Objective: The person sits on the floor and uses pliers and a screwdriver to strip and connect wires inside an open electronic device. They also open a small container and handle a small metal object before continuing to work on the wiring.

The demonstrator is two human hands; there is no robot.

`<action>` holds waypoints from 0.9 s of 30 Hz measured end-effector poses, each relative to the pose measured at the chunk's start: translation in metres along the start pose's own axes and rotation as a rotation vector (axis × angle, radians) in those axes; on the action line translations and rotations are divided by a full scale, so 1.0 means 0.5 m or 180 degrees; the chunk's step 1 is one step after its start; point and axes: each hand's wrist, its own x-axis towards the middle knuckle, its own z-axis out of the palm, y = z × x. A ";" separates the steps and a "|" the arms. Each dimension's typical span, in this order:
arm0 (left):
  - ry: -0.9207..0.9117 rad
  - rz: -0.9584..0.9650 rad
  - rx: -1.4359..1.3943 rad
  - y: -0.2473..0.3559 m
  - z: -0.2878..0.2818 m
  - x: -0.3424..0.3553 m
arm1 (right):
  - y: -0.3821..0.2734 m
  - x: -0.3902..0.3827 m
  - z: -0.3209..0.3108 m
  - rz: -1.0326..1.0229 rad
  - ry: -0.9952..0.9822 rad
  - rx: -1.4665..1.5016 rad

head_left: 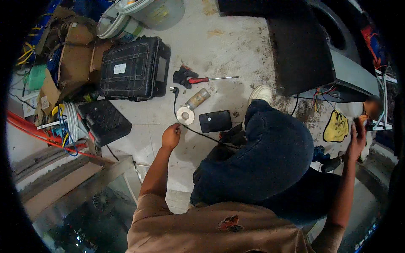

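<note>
My left hand [171, 136] is just above the floor, fingers curled in with the tips together beside a black power cable [196, 133]. Whether the tips pinch the cable or something small, I cannot make out. The cable runs from its plug [174, 90] past a roll of pale tape [185, 115] toward my bent leg. Off to the far right, my right hand [357, 139] reaches up with its fingers stretched and apart, near a small orange thing [362, 119]. A yellow cloth-like piece with a black edge [336, 126] lies to the left of that hand.
Ahead lie a clear cylinder container [198, 98], a flat black box [215, 121] and a red-handled screwdriver [213, 79]. Black tool cases [134, 67] and buckets [152, 12] stand left. An opened black cabinet [301, 50] with loose wires [324, 95] stands right.
</note>
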 end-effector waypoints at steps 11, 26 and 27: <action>-0.0245 -0.0010 -0.1987 -0.095 0.088 0.124 | -0.002 -0.943 -0.333 0.3585 -0.1770 -0.1510; -0.0224 0.1076 -0.1003 0.059 0.023 0.187 | -0.016 -1.155 -0.159 0.4588 -0.3075 -0.0425; -0.0298 0.1020 -0.1055 0.051 0.027 0.184 | -0.012 -1.162 -0.154 0.4572 -0.3091 -0.0417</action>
